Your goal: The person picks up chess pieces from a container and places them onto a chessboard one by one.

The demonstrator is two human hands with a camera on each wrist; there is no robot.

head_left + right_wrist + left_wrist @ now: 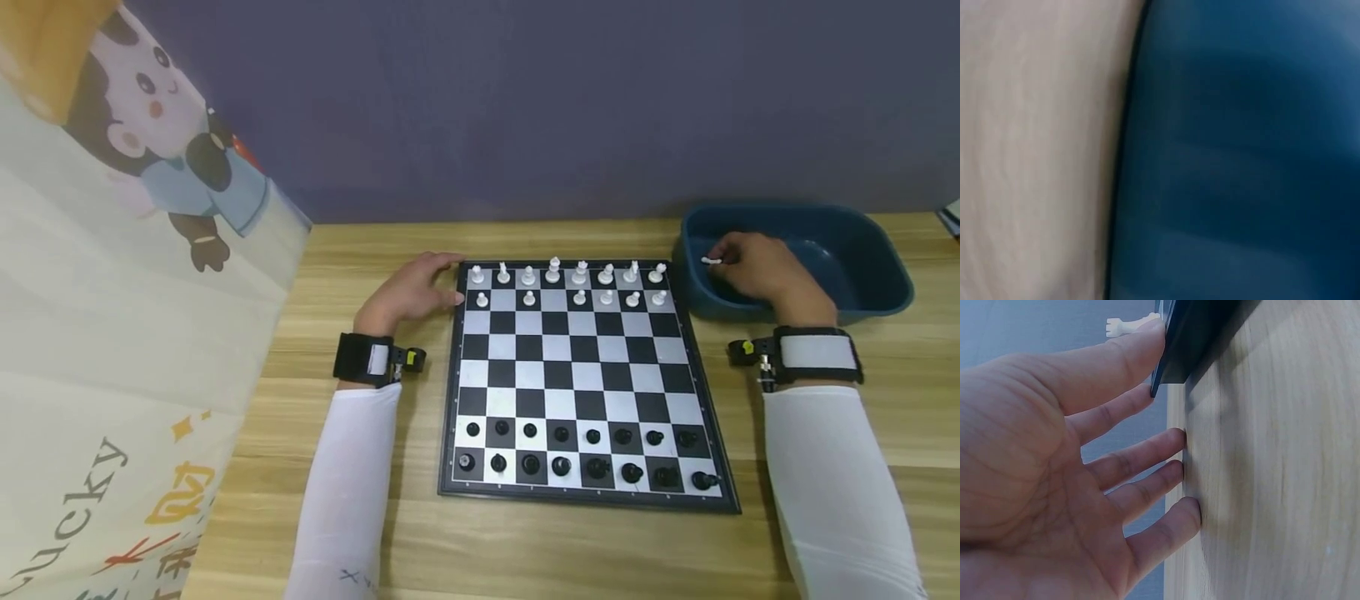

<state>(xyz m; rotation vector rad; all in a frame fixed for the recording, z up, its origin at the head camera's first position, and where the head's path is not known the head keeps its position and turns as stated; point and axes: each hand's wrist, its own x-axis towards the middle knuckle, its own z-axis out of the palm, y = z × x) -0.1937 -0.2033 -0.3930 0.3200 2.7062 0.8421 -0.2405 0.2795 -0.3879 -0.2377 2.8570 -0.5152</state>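
A black-framed magnetic chessboard [545, 367] lies on the wooden table. White back-row pieces [553, 272] stand along its far edge, with white pawns [580, 297] in front, unevenly spaced. Two rows of black chess pieces [561, 465] stand at the near side. My left hand [411, 290] is at the board's far left corner, thumb at the frame and fingers extended; a white rook [1124, 327] shows beyond the thumb in the left wrist view. Over the blue plastic basin [873, 275], my right hand [767, 265] pinches a small white chess piece [711, 261], partly hidden by the fingers.
The basin stands close against the board's far right corner. A dark blue-grey wall [540, 108] rises behind the table [600, 550]. On the left hangs a pale printed curtain [135, 333]. The right wrist view holds only the basin's blurred wall [1241, 156] and table.
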